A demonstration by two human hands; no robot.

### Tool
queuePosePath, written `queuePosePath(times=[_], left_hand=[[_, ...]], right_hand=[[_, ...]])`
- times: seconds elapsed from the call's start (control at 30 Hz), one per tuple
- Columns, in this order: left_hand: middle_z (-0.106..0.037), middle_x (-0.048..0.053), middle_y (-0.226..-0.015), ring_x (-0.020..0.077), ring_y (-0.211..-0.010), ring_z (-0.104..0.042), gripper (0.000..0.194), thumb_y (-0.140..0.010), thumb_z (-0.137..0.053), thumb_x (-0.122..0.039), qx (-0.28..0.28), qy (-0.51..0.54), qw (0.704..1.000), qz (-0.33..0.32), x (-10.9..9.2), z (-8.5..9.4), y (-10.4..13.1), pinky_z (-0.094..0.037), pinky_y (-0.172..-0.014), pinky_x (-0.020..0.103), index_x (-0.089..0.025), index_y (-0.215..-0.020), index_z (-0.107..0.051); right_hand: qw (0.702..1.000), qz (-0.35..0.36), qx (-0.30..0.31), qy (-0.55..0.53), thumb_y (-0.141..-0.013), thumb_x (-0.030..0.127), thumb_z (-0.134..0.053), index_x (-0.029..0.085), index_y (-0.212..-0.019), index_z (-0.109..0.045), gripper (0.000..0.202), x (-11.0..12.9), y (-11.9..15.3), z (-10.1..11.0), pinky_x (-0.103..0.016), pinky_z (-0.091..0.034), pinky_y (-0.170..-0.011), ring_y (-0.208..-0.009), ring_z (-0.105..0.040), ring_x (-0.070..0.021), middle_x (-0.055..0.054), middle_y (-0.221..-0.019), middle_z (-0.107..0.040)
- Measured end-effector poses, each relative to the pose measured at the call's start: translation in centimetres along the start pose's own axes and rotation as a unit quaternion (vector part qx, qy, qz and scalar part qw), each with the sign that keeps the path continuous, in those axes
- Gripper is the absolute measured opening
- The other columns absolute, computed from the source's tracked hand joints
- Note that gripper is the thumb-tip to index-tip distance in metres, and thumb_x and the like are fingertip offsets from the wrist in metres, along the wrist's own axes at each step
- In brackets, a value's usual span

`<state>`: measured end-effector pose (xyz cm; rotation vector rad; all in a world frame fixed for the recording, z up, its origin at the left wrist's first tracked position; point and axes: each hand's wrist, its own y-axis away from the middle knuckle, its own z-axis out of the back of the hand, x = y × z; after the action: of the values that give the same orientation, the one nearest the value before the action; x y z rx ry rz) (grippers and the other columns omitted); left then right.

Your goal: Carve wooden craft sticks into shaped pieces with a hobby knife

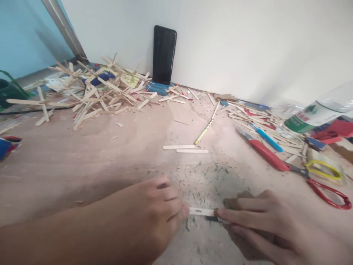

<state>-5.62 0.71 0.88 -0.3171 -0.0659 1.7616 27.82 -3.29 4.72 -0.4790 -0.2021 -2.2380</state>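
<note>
My left hand [157, 217] is closed on the left end of a wooden craft stick [200, 211], which lies level just above or on the table. At its right end, my right hand [264, 221] presses with extended fingers. A brownish flat piece [231, 203] shows under the right fingers; its kind is unclear. Below the stick is a small dark strip [211, 218]. Farther forward lie two loose craft sticks, an upper one [178, 147] and a lower one [192, 151], side by side and offset. Close behind them rests a thin gold-coloured tool [204, 132], angled away.
Many joined craft sticks [104, 92] are heaped at the back left. A black phone [164, 55] leans on the wall. On the right are a red-handled cutter [268, 154], scissors [327, 169], a blue pen [267, 138] and a tilted bottle [311, 117]. Green crumbs speckle the table.
</note>
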Motion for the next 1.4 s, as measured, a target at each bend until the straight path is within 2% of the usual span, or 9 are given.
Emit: queuePosePath(times=[0.17, 0.3, 0.4, 0.53, 0.67, 0.8, 0.97, 1.13, 1.4], left_hand=[[-0.086, 0.003, -0.101, 0.0232, -0.090, -0.073, 0.010, -0.113, -0.078, -0.020, -0.016, 0.009, 0.999, -0.039, -0.2, 0.4, -0.1, -0.052, -0.095, 0.045, -0.016, -0.108, -0.086], [-0.085, -0.001, -0.106, 0.0185, -0.095, -0.072, 0.008, -0.116, -0.082, -0.023, 0.015, 0.053, 0.997, -0.045, -0.8, 1.0, -0.6, -0.055, -0.096, 0.040, -0.017, -0.122, -0.084], [-0.086, 0.000, -0.119, 0.0182, -0.103, -0.073, 0.007, -0.118, -0.077, -0.021, 0.013, 0.065, 0.997, -0.050, -0.8, 1.4, -0.5, -0.058, -0.095, 0.038, -0.018, -0.118, -0.083], [-0.084, 0.007, -0.139, 0.0214, -0.124, -0.074, 0.030, -0.126, -0.051, -0.015, -0.055, 0.019, 0.998, 0.005, 0.2, 0.7, 0.0, -0.056, -0.113, 0.038, -0.011, -0.132, -0.081], [-0.078, 0.008, -0.161, 0.0220, -0.149, -0.068, 0.046, -0.129, -0.034, -0.012, -0.073, -0.045, 0.996, -0.016, 1.1, -0.7, 0.0, -0.051, -0.124, 0.043, -0.010, -0.151, -0.074], [-0.084, 0.008, -0.146, 0.0234, -0.134, -0.075, 0.040, -0.128, -0.040, -0.012, -0.074, -0.046, 0.996, -0.028, 1.0, -1.0, -0.2, -0.052, -0.122, 0.044, -0.011, -0.141, -0.078], [-0.085, 0.005, -0.115, 0.0221, -0.102, -0.075, 0.030, -0.126, -0.050, -0.012, -0.059, 0.024, 0.998, 0.007, 0.7, -0.3, -0.2, -0.057, -0.100, 0.043, -0.013, -0.124, -0.080], [-0.081, 0.003, -0.104, 0.0205, -0.095, -0.071, 0.041, -0.123, -0.043, -0.004, -0.084, 0.088, 0.992, 0.032, 0.8, -0.6, 0.0, -0.053, -0.092, 0.040, -0.016, -0.113, -0.080], [-0.082, 0.003, -0.109, 0.0206, -0.100, -0.072, 0.028, -0.122, -0.053, -0.007, -0.045, 0.072, 0.996, 0.023, 0.8, -0.3, 0.2, -0.053, -0.099, 0.041, -0.016, -0.117, -0.079]], right_hand=[[1.000, -0.007, 0.009, -0.027, -0.129, 0.025, -0.038, 0.021, -0.143, -0.084, 0.048, 0.1, -0.4, -0.5, -0.028, -0.061, -0.058, -0.076, -0.084, -0.0167, -0.009, -0.109, -0.091], [0.998, -0.026, -0.034, -0.047, -0.132, 0.031, -0.034, 0.024, -0.155, -0.077, 0.050, 0.1, 0.4, -2.3, -0.031, -0.053, -0.055, -0.066, -0.074, -0.0153, -0.002, -0.090, -0.080], [0.998, -0.022, -0.039, -0.041, -0.132, 0.031, -0.035, 0.023, -0.154, -0.077, 0.049, 0.0, 0.7, -3.0, -0.032, -0.049, -0.054, -0.061, -0.070, -0.0150, 0.001, -0.084, -0.074], [0.996, -0.043, -0.060, -0.041, -0.132, 0.031, -0.036, 0.027, -0.151, -0.078, 0.046, 0.1, 0.7, -2.7, -0.030, -0.055, -0.060, -0.075, -0.080, -0.0141, -0.002, -0.102, -0.084], [0.998, -0.016, -0.062, -0.018, -0.131, 0.030, -0.035, 0.021, -0.137, -0.085, 0.050, 0.5, 0.4, -2.0, -0.030, -0.059, -0.059, -0.074, -0.083, -0.0157, -0.007, -0.104, -0.088], [0.999, -0.014, -0.043, -0.026, -0.131, 0.029, -0.036, 0.021, -0.141, -0.084, 0.050, 0.7, 0.3, -1.6, -0.030, -0.061, -0.059, -0.073, -0.082, -0.0166, -0.006, -0.097, -0.087], [0.998, -0.009, -0.045, -0.031, -0.130, 0.027, -0.038, 0.022, -0.145, -0.083, 0.048, 0.7, 0.3, -1.6, -0.034, -0.058, -0.057, -0.073, -0.080, -0.0183, -0.006, -0.097, -0.086], [0.997, -0.003, -0.061, -0.045, -0.130, 0.027, -0.040, 0.027, -0.158, -0.073, 0.044, 0.5, 0.6, -2.1, -0.037, -0.055, -0.058, -0.075, -0.079, -0.0195, -0.004, -0.100, -0.085], [0.998, 0.007, -0.061, -0.008, -0.131, 0.030, -0.038, 0.023, -0.138, -0.080, 0.043, 0.4, 0.1, -1.9, -0.033, -0.048, -0.054, -0.063, -0.069, -0.0158, -0.001, -0.085, -0.076]])
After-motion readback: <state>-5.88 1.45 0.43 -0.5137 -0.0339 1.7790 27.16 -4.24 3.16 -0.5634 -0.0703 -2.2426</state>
